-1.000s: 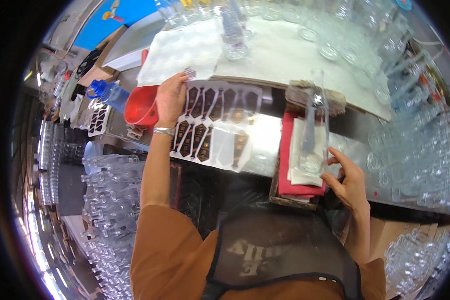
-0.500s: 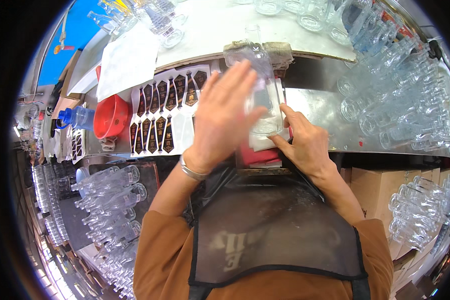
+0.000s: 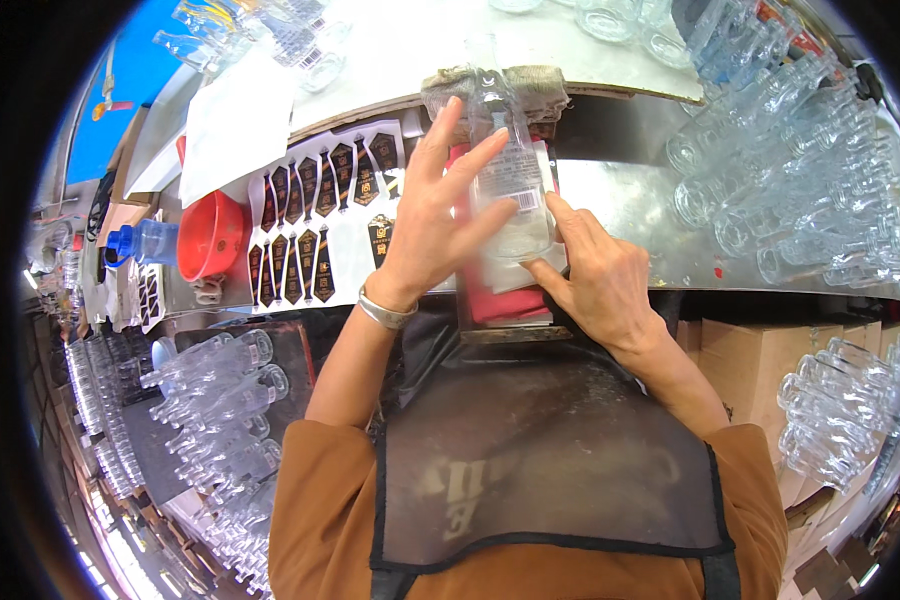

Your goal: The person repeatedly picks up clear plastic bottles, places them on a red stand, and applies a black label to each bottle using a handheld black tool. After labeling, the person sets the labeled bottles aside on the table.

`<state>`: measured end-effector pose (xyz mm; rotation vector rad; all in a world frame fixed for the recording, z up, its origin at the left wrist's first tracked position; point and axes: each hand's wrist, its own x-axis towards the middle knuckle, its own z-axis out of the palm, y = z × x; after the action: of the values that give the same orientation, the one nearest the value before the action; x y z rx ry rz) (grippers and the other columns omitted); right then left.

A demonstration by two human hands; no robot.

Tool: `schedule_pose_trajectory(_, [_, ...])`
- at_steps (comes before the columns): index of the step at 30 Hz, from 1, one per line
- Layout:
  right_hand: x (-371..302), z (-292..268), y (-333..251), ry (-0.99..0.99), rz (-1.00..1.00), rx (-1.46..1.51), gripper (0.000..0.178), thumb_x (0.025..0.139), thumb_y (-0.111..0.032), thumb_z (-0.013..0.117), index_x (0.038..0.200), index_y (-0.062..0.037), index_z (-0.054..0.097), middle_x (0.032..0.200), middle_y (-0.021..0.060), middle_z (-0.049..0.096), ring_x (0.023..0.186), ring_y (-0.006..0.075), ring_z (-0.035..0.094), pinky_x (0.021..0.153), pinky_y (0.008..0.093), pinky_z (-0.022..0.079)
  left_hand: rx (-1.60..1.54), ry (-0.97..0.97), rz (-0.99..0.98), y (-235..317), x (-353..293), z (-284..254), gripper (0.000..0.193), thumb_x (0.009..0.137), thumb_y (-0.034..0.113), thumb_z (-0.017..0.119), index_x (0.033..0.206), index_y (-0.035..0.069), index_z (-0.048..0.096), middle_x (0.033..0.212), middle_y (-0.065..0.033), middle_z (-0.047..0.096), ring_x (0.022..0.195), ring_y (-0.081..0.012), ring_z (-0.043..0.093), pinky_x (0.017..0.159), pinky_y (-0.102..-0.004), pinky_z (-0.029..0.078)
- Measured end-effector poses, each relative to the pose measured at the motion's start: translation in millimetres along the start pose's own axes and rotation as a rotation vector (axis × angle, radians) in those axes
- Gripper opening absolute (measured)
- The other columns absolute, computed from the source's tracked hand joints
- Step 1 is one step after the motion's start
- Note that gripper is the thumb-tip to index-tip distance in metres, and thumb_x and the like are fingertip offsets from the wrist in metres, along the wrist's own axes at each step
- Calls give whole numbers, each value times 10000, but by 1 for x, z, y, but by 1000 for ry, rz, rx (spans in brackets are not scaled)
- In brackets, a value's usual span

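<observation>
A clear glass bottle (image 3: pixel 530 228) lies on its side, neck pointing away from me, on a stand padded with red cloth (image 3: pixel 500 304). Its neck rests by a folded, worn grey cloth (image 3: pixel 545 84). A printed label (image 3: pixel 510 172) with a barcode shows on the bottle's upper face. My right hand (image 3: pixel 602 275) holds the bottle at its base, thumb and index finger against the near end. Spread fingers mark my left hand (image 3: pixel 438 205), which hovers at the bottle's left side, its fingertips over the glass; whether they touch it I cannot tell.
Left of the stand lies a sheet of dark tie-shaped labels (image 3: pixel 350 235), beside a red bowl (image 3: pixel 210 238) and a blue-capped bottle (image 3: pixel 152 243). Clear bottles (image 3: pixel 770 180) lie stacked at the right, with more at lower left (image 3: pixel 225 400). Cardboard boxes (image 3: pixel 755 365) stand below right.
My left hand has come lower, and its fingers have spread. The label with the barcode has come into sight on the bottle. My right hand stays at the base.
</observation>
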<state>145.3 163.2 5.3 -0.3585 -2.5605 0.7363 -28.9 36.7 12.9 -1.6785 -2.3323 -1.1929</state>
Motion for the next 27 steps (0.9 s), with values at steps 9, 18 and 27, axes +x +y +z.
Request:
schedule_pose_trajectory(9, [28,-27,24,-167,224,468,402,875,-127,742,1246,-11,639,1025,21,688,654,54,557,569,215,437,-284,60,-146,-2,-8,-3,498,902,189,696,1386,133,596,1563,-187,377,1392,-323,445,1125,-422,369])
schedule_pose_trajectory(18, [61,6,49,-291,285,646,523,950,-373,675,1271,36,616,1169,104,676,1026,137,630,915,286,477,-264,120,-164,9,-12,15,495,896,161,710,1377,118,597,1486,-198,460,1349,-329,490,1102,-417,402])
schedule_pose_trajectory(27, [60,5,46,-312,309,643,574,912,-387,720,1292,27,603,1157,118,673,896,139,673,845,290,509,-264,112,-189,7,-15,19,538,867,171,740,1381,118,593,1484,-202,463,1365,-340,470,1108,-428,396])
